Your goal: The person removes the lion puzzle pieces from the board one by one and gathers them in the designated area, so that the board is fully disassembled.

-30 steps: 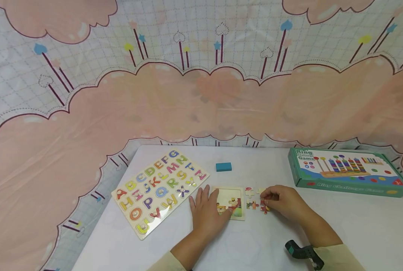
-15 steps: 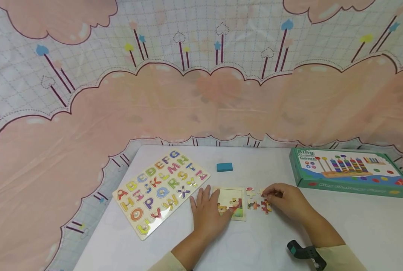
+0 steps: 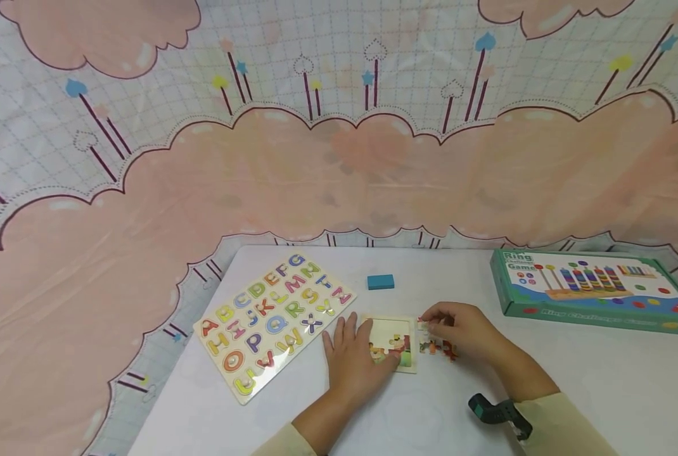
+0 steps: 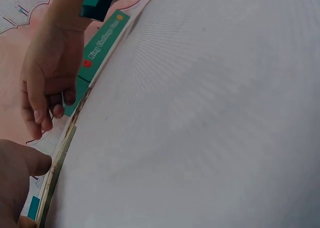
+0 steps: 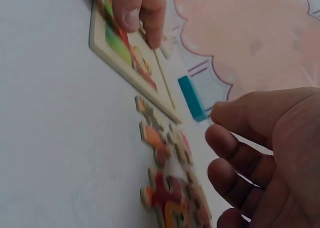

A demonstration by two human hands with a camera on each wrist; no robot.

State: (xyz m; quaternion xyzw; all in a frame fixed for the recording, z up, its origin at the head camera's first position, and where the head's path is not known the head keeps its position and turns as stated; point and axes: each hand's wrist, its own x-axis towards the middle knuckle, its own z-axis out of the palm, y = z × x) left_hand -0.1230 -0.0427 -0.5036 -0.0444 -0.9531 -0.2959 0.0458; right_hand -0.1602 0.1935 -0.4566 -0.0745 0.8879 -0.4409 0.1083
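Observation:
My left hand [image 3: 355, 364] rests on a small wooden jigsaw puzzle tray [image 3: 414, 345], fingers spread over its left side and thumb across the lower part. Picture pieces fill the tray's lower part; the upper part shows bare board. Right of the tray lie several loose jigsaw pieces [image 3: 430, 347], also visible in the right wrist view as a cluster of pieces [image 5: 159, 143]. Just above the upper-left loose piece hovers my right hand [image 3: 467, 329], fingers loosely bent. In the right wrist view nothing shows between the right hand's thumb and fingers [image 5: 227, 143]. The right hand partly hides the pieces in the head view.
An alphabet board [image 3: 276, 324] lies left of the tray. Behind the tray sits a blue block [image 3: 381, 282]. A green Ring Challenge Game box [image 3: 595, 291] stands at the back right. A patterned cloth [image 3: 339, 171] hangs behind the white table [image 3: 419, 411].
My right hand has moved left, from the right-hand loose pieces to above the upper-left one. The left hand stays on the tray. The head view has shifted slightly.

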